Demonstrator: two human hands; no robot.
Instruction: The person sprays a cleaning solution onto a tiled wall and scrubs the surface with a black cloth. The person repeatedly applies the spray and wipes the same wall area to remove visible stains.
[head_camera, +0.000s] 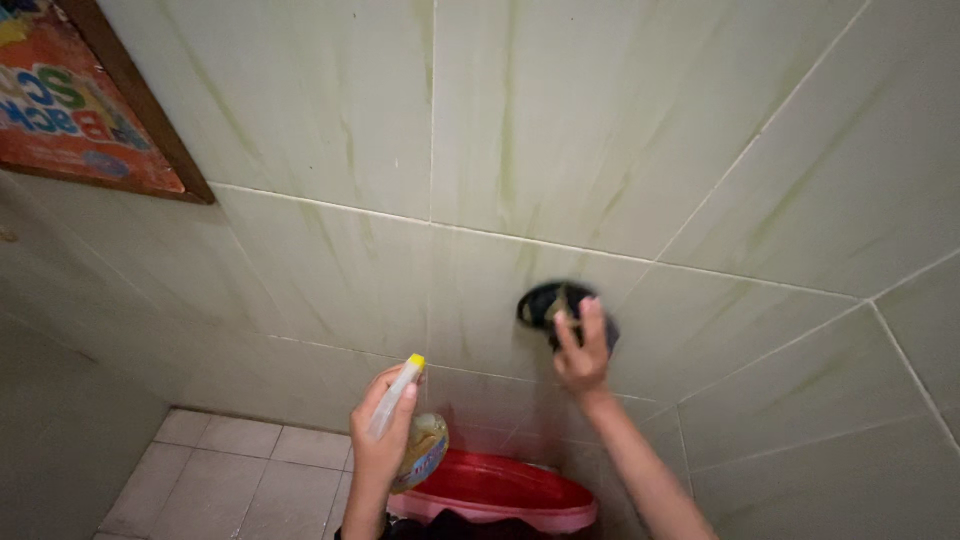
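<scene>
The right hand (583, 352) presses a dark cloth (556, 305) flat on the tiled wall (330, 260), up-right of the left hand (383, 430) (gripping an upright spray bottle (405, 430)).

Single head view, close, facing tiled wall (640, 130), perhaps tilted

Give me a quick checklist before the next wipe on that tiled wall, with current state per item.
1. Right hand presses dark cloth on wall tile: ok.
2. Left hand grips spray bottle: ok.
3. Nozzle aimed at the wiped spot: cannot tell.
4. Liquid left in bottle: cannot tell.
5. Red basin clear of both arms: ok.
6. Framed picture away from the wiping area: ok.
</scene>
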